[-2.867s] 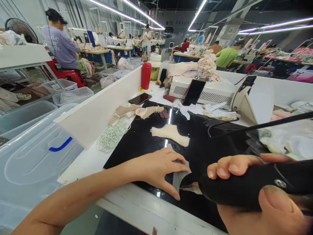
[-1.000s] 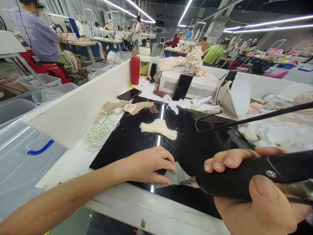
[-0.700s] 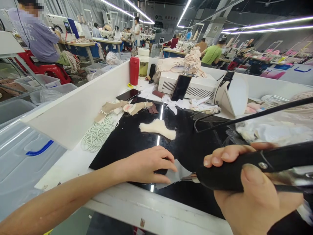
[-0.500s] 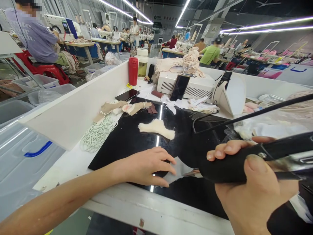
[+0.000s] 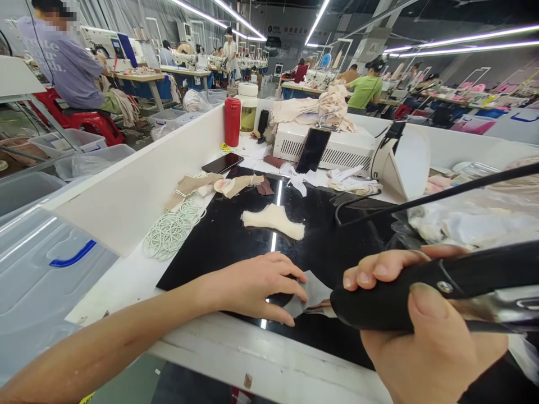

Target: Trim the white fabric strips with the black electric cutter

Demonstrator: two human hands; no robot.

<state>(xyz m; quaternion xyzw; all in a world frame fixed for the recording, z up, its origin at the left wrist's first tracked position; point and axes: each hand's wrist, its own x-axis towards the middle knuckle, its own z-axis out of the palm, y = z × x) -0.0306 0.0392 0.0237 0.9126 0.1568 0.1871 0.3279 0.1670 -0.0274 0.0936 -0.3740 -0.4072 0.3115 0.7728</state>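
Watching from the head view, I saw the left hand (image 5: 267,286) spread palm-down, its fingers parted and unclosed, fingertips at a thin grey piece (image 5: 315,289) that lay on a glossy black board (image 5: 337,244) near the front edge of the bench (image 5: 236,343). The right hand (image 5: 425,353) was wrapped firmly round a thick black tool (image 5: 379,308), its narrow metal tip (image 5: 323,308) reaching the grey piece; whether they touched I could not tell.

The grey piece looked light and limp to me, apt to slide on so slick a surface, and best pinned near its edge. The tool seemed stiff and fairly heavy, safest held by its fat handle, well back from the tip.

Farther back on the board lay a cream piece (image 5: 273,220), with pale green cord (image 5: 174,231) heaped at the left. One phone (image 5: 222,163) lay flat, and a red bottle (image 5: 232,122) stood upright. Across the room, a person in a purple shirt (image 5: 63,64) sat below long strip lights (image 5: 318,21).
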